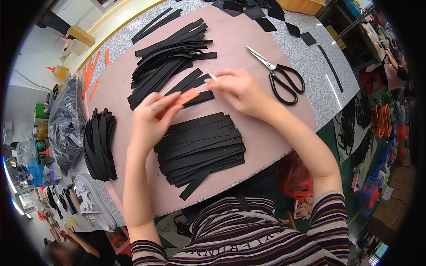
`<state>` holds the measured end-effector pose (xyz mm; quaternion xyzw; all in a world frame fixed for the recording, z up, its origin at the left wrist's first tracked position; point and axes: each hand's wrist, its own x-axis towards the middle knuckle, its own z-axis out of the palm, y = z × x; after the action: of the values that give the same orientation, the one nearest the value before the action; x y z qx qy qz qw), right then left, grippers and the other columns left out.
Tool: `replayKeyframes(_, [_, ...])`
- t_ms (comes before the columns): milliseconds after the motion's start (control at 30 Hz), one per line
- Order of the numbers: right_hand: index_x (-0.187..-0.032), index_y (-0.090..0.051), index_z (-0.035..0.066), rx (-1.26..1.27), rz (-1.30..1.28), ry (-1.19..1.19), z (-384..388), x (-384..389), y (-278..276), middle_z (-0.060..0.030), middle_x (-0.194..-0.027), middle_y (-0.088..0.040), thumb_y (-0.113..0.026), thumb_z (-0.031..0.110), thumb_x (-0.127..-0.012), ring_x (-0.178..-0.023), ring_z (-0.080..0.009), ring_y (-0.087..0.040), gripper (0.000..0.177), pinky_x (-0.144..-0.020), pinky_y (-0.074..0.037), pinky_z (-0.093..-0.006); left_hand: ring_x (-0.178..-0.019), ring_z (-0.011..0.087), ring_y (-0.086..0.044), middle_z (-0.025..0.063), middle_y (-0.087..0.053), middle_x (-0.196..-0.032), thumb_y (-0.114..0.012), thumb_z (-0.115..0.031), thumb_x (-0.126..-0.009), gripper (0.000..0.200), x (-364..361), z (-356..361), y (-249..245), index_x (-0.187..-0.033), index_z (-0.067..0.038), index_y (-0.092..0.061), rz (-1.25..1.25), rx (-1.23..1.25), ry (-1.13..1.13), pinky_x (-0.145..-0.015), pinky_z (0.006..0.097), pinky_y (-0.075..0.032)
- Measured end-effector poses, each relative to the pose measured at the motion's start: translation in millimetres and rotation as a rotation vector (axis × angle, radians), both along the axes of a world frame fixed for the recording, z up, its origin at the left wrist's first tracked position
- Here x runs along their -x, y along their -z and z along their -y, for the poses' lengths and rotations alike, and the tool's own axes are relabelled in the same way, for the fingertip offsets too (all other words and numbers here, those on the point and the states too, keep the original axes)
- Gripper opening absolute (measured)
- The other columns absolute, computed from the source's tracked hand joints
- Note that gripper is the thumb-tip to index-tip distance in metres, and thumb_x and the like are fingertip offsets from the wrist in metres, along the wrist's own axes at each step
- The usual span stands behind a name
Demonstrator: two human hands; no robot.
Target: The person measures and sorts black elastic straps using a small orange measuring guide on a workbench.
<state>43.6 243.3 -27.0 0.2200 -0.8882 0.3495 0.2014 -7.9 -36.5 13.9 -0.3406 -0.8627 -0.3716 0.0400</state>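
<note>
My left hand (150,119) is closed on a short orange strip (188,95), held above the mat between thumb and fingers. My right hand (240,92) pinches a thin white stick-like tool (212,76); its kind is too small to make out. The two hands are apart, with a few loose black strips (188,82) lying under and between them. Just below the hands lies a broad stack of black strips (202,146). Another heap of black strips (171,51) sits beyond my left hand. To the right of my right hand rest black-handled scissors (279,75), blades slightly parted.
The pinkish mat (270,128) covers much of a speckled table (330,88). At left are a black strip bundle (100,146), orange strips (91,73) and a dark plastic bag (66,124). Black squares (255,12) lie at the far edge. Another person (82,248) is at lower left.
</note>
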Motion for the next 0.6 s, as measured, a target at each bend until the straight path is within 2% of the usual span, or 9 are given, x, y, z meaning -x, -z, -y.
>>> replayKeyframes(33, [-0.114, -0.074, 0.008, 0.140, 0.067, 0.065, 1.4, -0.3, -2.5, -0.0104, -0.113, -0.075, -0.065, 0.007, -0.093, -0.114, -0.0309, -0.065, 0.023, -0.102, -0.049, -0.0413, -0.068, 0.0129, -0.062, 0.0053, -0.067, -0.086, -0.081, -0.006, -0.087, 0.027, 2.3, -10.4, 2.6, -0.114, -0.006, -0.080, 0.019, 0.016, 0.043, -0.062, 0.0267, -0.049])
replayKeyframes(67, [-0.120, -0.073, 0.005, 0.249, 0.032, 0.124, 0.9, 2.8, -3.2, -0.0129, -0.109, -0.075, -0.064, 0.008, -0.098, -0.105, -0.0319, -0.068, 0.024, -0.094, -0.052, -0.0398, -0.071, 0.0152, -0.064, 0.0058, -0.067, -0.087, -0.082, -0.008, -0.087, 0.028, 5.0, -18.9, 3.1, -0.115, -0.007, -0.080, 0.027, 0.082, 0.070, -0.065, 0.0283, -0.052])
replayKeyframes(167, [-0.119, -0.073, 0.003, 0.333, 0.091, 0.181, -2.6, -4.7, -16.2, -0.0139, -0.101, -0.076, -0.063, 0.012, -0.100, -0.096, -0.0303, -0.069, 0.023, -0.084, -0.054, -0.0375, -0.072, 0.0164, -0.065, 0.0060, -0.067, -0.087, -0.082, -0.010, -0.087, 0.028, 17.2, -24.3, 13.2, -0.115, -0.007, -0.080, 0.017, 0.161, 0.134, -0.068, 0.0288, -0.054])
replayKeyframes(267, [-0.113, -0.074, 0.001, 0.297, 0.232, 0.208, -7.0, -11.0, -9.6, -0.0143, -0.093, -0.076, -0.064, 0.016, -0.102, -0.087, -0.0287, -0.070, 0.022, -0.078, -0.054, -0.0377, -0.072, 0.0169, -0.065, 0.0065, -0.068, -0.088, -0.082, -0.010, -0.087, 0.029, 22.3, -22.6, 11.7, -0.115, -0.006, -0.080, 0.055, 0.170, 0.164, -0.069, 0.0296, -0.055])
replayKeyframes(367, [-0.100, -0.075, 0.001, 0.511, 0.334, 0.164, 11.9, -3.9, -8.1, -0.0147, -0.084, -0.074, -0.065, 0.020, -0.101, -0.076, -0.0299, -0.068, 0.022, -0.071, -0.053, -0.0392, -0.072, 0.0166, -0.065, 0.0061, -0.068, -0.087, -0.082, -0.010, -0.087, 0.028, 22.5, -23.9, 10.5, -0.114, -0.006, -0.080, 0.071, 0.170, 0.163, -0.069, 0.0292, -0.054])
replayKeyframes(467, [-0.091, -0.073, 0.001, 0.265, 0.086, 0.080, 30.8, 9.3, -9.7, -0.0159, -0.079, -0.070, -0.066, 0.020, -0.101, -0.067, -0.0323, -0.066, 0.023, -0.065, -0.052, -0.0399, -0.071, 0.0168, -0.065, 0.0059, -0.067, -0.086, -0.082, -0.010, -0.087, 0.027, 23.5, -23.5, 12.1, -0.114, -0.007, -0.080, 0.055, 0.169, 0.164, -0.067, 0.0294, -0.053])
replayKeyframes(567, [-0.087, -0.070, 0.001, 0.305, 0.088, 0.029, 39.9, 19.2, -5.9, -0.0168, -0.076, -0.068, -0.066, 0.018, -0.100, -0.067, -0.0344, -0.066, 0.022, -0.062, -0.051, -0.0405, -0.070, 0.0232, -0.068, 0.0059, -0.070, -0.088, -0.081, -0.016, -0.086, 0.026, 24.2, -23.0, 12.2, -0.112, -0.012, -0.082, 0.053, 0.179, 0.156, -0.069, 0.0337, -0.055])
replayKeyframes(600, [-0.087, -0.070, 0.001, 0.300, 0.124, 0.027, 40.6, 19.1, -7.4, -0.0169, -0.076, -0.068, -0.067, 0.018, -0.099, -0.067, -0.0346, -0.066, 0.021, -0.062, -0.051, -0.0409, -0.071, 0.0218, -0.067, 0.0060, -0.069, -0.087, -0.081, -0.014, -0.086, 0.026, 24.5, -22.1, 13.5, -0.112, -0.011, -0.082, 0.049, 0.169, 0.167, -0.068, 0.0328, -0.055])
